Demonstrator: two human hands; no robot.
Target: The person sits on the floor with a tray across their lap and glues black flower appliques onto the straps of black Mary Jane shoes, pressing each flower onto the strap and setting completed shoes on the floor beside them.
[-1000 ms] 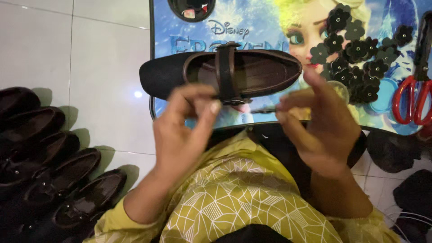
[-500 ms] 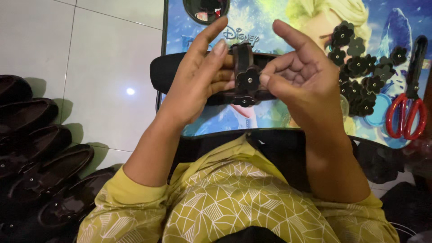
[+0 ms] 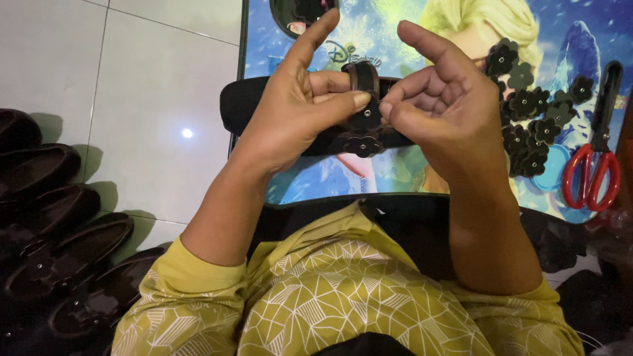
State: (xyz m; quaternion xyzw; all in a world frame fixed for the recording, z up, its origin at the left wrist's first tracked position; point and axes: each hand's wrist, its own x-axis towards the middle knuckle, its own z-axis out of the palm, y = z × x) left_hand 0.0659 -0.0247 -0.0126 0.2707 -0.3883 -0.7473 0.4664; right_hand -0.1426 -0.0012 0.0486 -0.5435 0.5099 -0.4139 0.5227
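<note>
- White glossy floor tiles fill the left of the view, and a colourful cartoon-printed board lies across the top as the work surface.
- On that board, at its near left part, rests a black flat shoe with a strap across its opening, lying sideways between the two hands.
- A small black flower-shaped trim with a metal centre sits at the shoe's near edge, just below the strap.
- The left hand is closed on the shoe at the strap, thumb tip pressed against it, index finger raised straight up.
- The right hand pinches the same spot from the other side, thumb and curled fingers tight, index finger lifted; the thumb tips nearly meet.
- To the right, a heap of matching black flower trims lies on the board, close to the right hand.
- Farther right lie red-handled scissors.
- Along the left edge, on the floor, stands a row of dark brown shoes.
- Nearest the camera is the person's yellow-green patterned garment.
</note>
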